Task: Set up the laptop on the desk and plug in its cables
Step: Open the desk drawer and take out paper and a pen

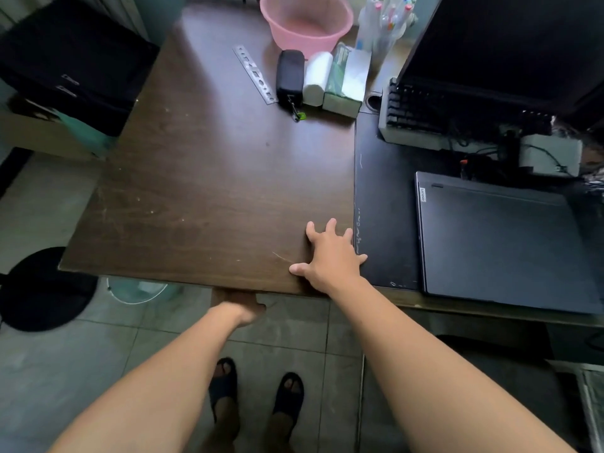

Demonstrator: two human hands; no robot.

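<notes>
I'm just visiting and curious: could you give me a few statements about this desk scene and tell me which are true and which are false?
1. The laptop is closed. True.
2. The right hand rests on the laptop. False: it lies flat on the brown tabletop, apart from the laptop.
3. The left hand is at the table's near edge, partly hidden beneath it. True.
4. The pink basin stands on the floor. False: it sits at the table's far end.

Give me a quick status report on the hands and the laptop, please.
Right hand flat on brown desk, empty. Left hand under desk's front edge, grip hidden. Laptop closed on black mat, untouched. Nothing blocking it.
</notes>
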